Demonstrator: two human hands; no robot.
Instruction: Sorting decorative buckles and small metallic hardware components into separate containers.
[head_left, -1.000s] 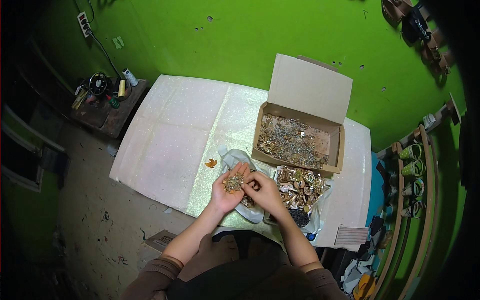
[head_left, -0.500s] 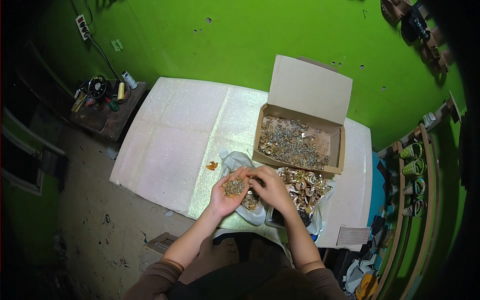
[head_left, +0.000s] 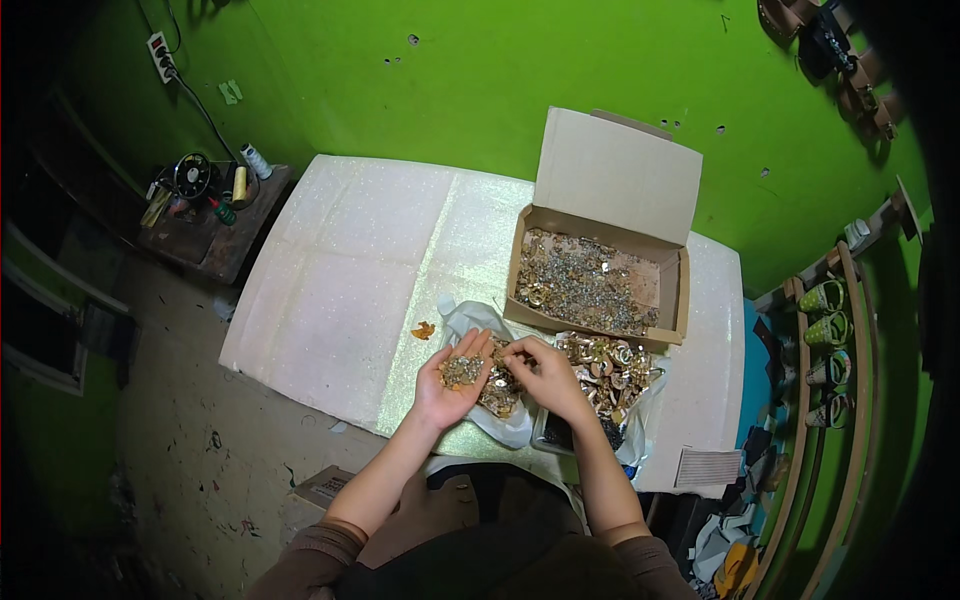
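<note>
My left hand (head_left: 447, 400) lies palm up, fingers stretched, bearing a small heap of shiny metallic beads or studs (head_left: 461, 371) too small to tell apart. To its right, my right hand (head_left: 552, 380) has thumb and fingers pinched together; anything between the tips is hidden. Both hands are above a white plastic bag (head_left: 512, 434) holding gold and silver-toned trinkets (head_left: 499, 396). Right of my right hand, another bag holds larger gold-coloured ornaments (head_left: 610, 366), with dark pieces (head_left: 610, 432) at its near side.
An open cardboard box (head_left: 521, 262) of small shiny pieces stands behind the bags. An orange-brown scrap (head_left: 423, 330) lies on the glittery white table covering (head_left: 345, 290). A wooden rack with green shoes (head_left: 826, 297) stands at right, a side table with thread spools (head_left: 240, 184) at left.
My right hand has drawn slightly away to the right from my left palm. My left hand has shifted a little left, with its fingers straighter and the heap still on it.
</note>
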